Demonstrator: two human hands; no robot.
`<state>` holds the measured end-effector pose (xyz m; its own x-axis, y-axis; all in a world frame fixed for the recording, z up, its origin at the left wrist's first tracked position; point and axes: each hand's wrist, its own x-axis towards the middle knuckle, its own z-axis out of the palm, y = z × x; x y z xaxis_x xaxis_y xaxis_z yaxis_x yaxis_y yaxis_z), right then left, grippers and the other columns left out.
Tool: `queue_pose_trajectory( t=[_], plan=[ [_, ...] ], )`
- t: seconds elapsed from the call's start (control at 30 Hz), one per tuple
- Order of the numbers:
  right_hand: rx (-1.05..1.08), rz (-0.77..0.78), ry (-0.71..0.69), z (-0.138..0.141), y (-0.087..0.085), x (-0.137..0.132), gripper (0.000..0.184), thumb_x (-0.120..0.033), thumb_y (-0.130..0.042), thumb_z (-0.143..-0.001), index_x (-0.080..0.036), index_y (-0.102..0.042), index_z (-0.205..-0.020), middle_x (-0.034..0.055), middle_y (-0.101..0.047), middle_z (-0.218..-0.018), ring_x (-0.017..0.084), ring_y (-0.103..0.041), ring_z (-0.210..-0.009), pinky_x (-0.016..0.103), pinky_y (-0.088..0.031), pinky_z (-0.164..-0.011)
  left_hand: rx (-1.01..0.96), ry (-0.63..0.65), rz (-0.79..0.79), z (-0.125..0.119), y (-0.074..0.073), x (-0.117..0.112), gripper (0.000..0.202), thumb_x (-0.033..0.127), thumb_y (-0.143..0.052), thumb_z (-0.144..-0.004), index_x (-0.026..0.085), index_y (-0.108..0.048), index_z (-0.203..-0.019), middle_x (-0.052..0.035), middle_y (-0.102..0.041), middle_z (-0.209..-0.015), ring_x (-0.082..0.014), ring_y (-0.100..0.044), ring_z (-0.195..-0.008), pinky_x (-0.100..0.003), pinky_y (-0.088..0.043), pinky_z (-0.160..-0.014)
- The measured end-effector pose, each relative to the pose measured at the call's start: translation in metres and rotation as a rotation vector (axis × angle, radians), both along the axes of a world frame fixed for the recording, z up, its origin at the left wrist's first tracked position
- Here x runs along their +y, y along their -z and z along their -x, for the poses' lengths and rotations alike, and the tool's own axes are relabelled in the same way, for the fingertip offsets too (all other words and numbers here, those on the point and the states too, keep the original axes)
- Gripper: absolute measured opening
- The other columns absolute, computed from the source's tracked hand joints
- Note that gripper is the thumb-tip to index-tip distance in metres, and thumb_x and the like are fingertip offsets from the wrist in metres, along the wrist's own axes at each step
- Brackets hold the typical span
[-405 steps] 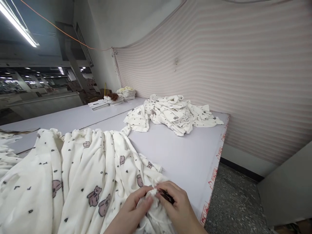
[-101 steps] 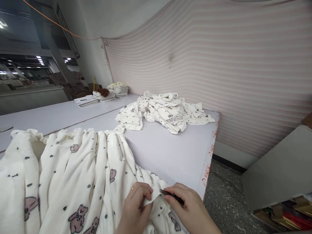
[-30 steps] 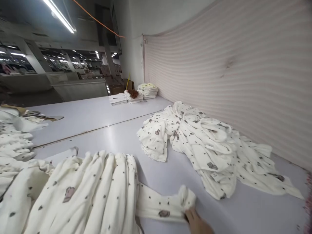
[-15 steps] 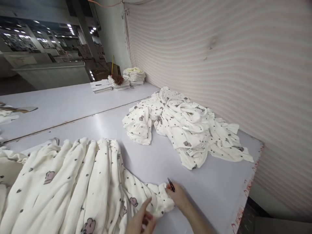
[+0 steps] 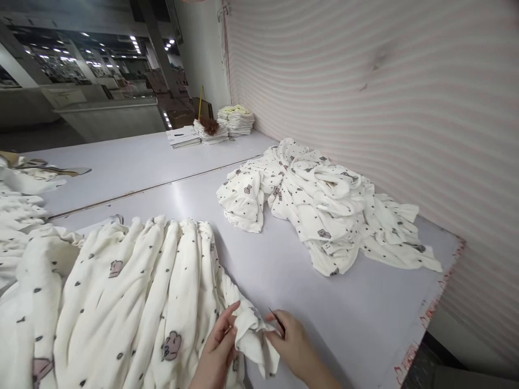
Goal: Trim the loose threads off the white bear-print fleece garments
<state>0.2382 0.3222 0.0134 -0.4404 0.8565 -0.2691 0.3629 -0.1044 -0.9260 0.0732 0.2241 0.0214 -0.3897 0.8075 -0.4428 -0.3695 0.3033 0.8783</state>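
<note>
A white fleecy garment (image 5: 133, 302) with small dark marks and pink-grey animal prints lies gathered in folds in front of me, at the lower left. My left hand (image 5: 219, 346) pinches the garment's narrow end, which is lifted and bunched between my hands. My right hand (image 5: 292, 343) is closed around small dark thread snips (image 5: 278, 321), their thin points showing above the fingers. Its fingertips also touch the edge of the lifted cloth. Part of my left fingers is hidden by the fabric.
A heap of matching printed garments (image 5: 320, 200) lies against the striped curtain (image 5: 365, 97). Stacks of folded cloth (image 5: 235, 121) and a brown-headed duster (image 5: 208, 126) stand at the back of the white table (image 5: 194, 194). More white fabric (image 5: 20, 210) lies at the left.
My left hand has moved up to the garment's end and taken hold of it. That end has been lifted, turned and drawn left. The view has shifted, so everything sits further right.
</note>
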Motion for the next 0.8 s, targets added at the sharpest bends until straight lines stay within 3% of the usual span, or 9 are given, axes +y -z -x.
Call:
queue_pose_trajectory(
  t=[0.07, 0.2, 0.3, 0.37, 0.47, 0.57, 0.63, 0.73, 0.8],
  plan=[
    [0.059, 0.006, 0.006, 0.011, -0.006, 0.000, 0.005, -0.020, -0.057, -0.073, -0.019, -0.061, -0.071, -0.0026, -0.054, -0.068, 0.014, -0.048, -0.065, 0.023, -0.037, -0.061, 0.230, 0.012, 0.013, 0.003, -0.005, -0.008, 0.027, 0.039, -0.050, -0.081, 0.023, -0.064, -0.099, -0.0027, -0.059, -0.093, -0.0197, -0.060, -0.082, -0.031, -0.050, -0.071],
    [0.152, 0.092, 0.047, 0.021, -0.023, -0.002, 0.016, -0.032, -0.050, -0.083, -0.017, -0.056, -0.080, -0.0010, -0.053, -0.071, 0.014, -0.049, -0.065, 0.023, -0.041, -0.058, 0.836, 0.062, 0.046, 0.004, -0.014, -0.017, 0.015, 0.034, -0.057, -0.075, 0.022, -0.058, -0.083, -0.0045, -0.056, -0.090, -0.0249, -0.059, -0.081, -0.038, -0.051, -0.071],
    [0.183, 0.173, 0.034, 0.025, -0.036, -0.007, 0.021, -0.037, -0.049, -0.085, -0.017, -0.056, -0.084, -0.0001, -0.054, -0.071, 0.014, -0.051, -0.063, 0.023, -0.044, -0.056, 1.314, 0.018, -0.057, 0.000, -0.019, -0.016, 0.032, 0.040, -0.064, -0.076, 0.019, -0.055, -0.099, -0.0152, -0.051, -0.118, -0.0353, -0.053, -0.109, -0.051, -0.048, -0.085],
    [0.187, 0.197, 0.017, 0.027, -0.042, -0.009, 0.025, -0.041, -0.050, -0.085, -0.017, -0.056, -0.085, 0.0003, -0.055, -0.071, 0.015, -0.053, -0.063, 0.024, -0.045, -0.056, 1.489, 0.023, -0.204, -0.001, -0.023, -0.012, 0.033, 0.031, -0.061, -0.082, 0.020, -0.052, -0.112, -0.0169, -0.041, -0.137, -0.0370, -0.041, -0.126, -0.053, -0.044, -0.095],
    [0.156, 0.151, 0.006, 0.027, -0.046, -0.007, 0.025, -0.041, -0.052, -0.084, -0.017, -0.057, -0.081, -0.0009, -0.054, -0.067, 0.014, -0.052, -0.060, 0.024, -0.044, -0.054, 1.440, 0.122, -0.351, 0.001, -0.029, -0.007, 0.020, 0.012, -0.047, -0.088, 0.023, -0.054, -0.104, -0.0127, -0.052, -0.124, -0.0267, -0.052, -0.115, -0.041, -0.049, -0.090],
    [0.092, 0.035, 0.026, 0.021, -0.048, 0.001, 0.014, -0.032, -0.059, -0.078, -0.018, -0.059, -0.076, -0.0017, -0.053, -0.066, 0.015, -0.051, -0.063, 0.024, -0.042, -0.057, 1.223, 0.143, -0.378, 0.007, -0.032, -0.006, 0.016, 0.009, -0.040, -0.089, 0.021, -0.050, -0.090, -0.0090, -0.058, -0.097, -0.0191, -0.060, -0.088, -0.031, -0.053, -0.074],
    [0.038, -0.060, 0.009, 0.014, -0.055, 0.004, 0.010, -0.027, -0.062, -0.075, -0.020, -0.061, -0.082, -0.0001, -0.057, -0.075, 0.018, -0.055, -0.072, 0.024, -0.044, -0.061, 1.174, 0.143, -0.409, 0.010, -0.033, -0.007, 0.017, 0.007, -0.040, -0.089, 0.021, -0.047, -0.088, -0.0068, -0.058, -0.091, -0.0175, -0.059, -0.084, -0.028, -0.052, -0.071],
    [-0.096, -0.296, -0.165, 0.008, -0.071, 0.002, 0.024, -0.028, -0.058, -0.081, -0.024, -0.062, -0.104, 0.0040, -0.060, -0.095, 0.019, -0.060, -0.081, 0.024, -0.048, -0.065, 1.191, 0.157, -0.460, 0.012, -0.032, -0.009, 0.019, 0.003, -0.040, -0.088, 0.021, -0.047, -0.087, -0.0054, -0.058, -0.090, -0.0164, -0.059, -0.084, -0.026, -0.050, -0.071],
    [-0.181, -0.477, -0.308, 0.008, -0.081, -0.002, 0.029, -0.028, -0.050, -0.088, -0.025, -0.059, -0.115, 0.0055, -0.061, -0.097, 0.018, -0.062, -0.079, 0.025, -0.049, -0.066, 1.198, 0.158, -0.472, 0.011, -0.031, -0.009, 0.020, 0.002, -0.041, -0.088, 0.021, -0.047, -0.087, -0.0050, -0.059, -0.089, -0.0159, -0.059, -0.084, -0.026, -0.049, -0.071]
  ],
)
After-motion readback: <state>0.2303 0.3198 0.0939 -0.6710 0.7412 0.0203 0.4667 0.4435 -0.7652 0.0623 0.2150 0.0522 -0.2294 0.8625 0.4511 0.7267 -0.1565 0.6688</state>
